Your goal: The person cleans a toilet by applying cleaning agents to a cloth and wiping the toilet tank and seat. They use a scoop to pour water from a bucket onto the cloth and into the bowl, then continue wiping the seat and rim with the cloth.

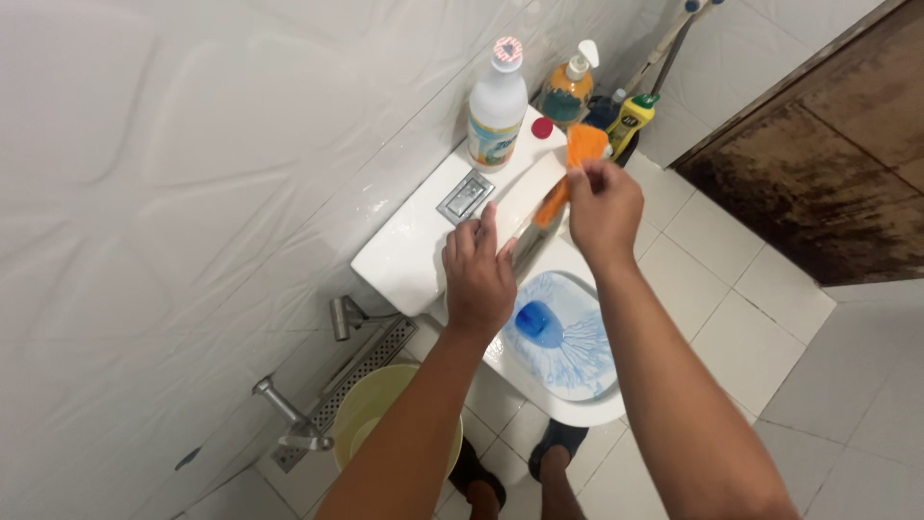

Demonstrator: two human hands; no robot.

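The orange brush [577, 159] is up against the raised white toilet lid [527, 193], just in front of the cistern [409, 246]; the right hand [603, 207] is clenched around its handle, bristle head pointing toward the bottles; the left hand [478, 274] rests at the lid's lower edge beside the cistern, fingers curled on the lid, though how firmly it grips I cannot tell.

On the cistern top sits a chrome flush plate [466, 196]; toward the back of the cistern stands a white bottle [496, 111] with a striped cap, and beside it a small red cap [542, 127]; behind the cistern are a pump bottle [568, 87] of amber liquid and a yellow bottle [630, 120] with a green top.

Below the cistern the toilet bowl [568, 337] is streaked with blue cleaner, pooled blue at its middle; on the floor beside the cistern are a yellow-green bucket [371, 409], a metal drain grate [361, 371] and a wall tap [289, 419]; the person's dark shoes [558, 443] stand in front of the bowl.
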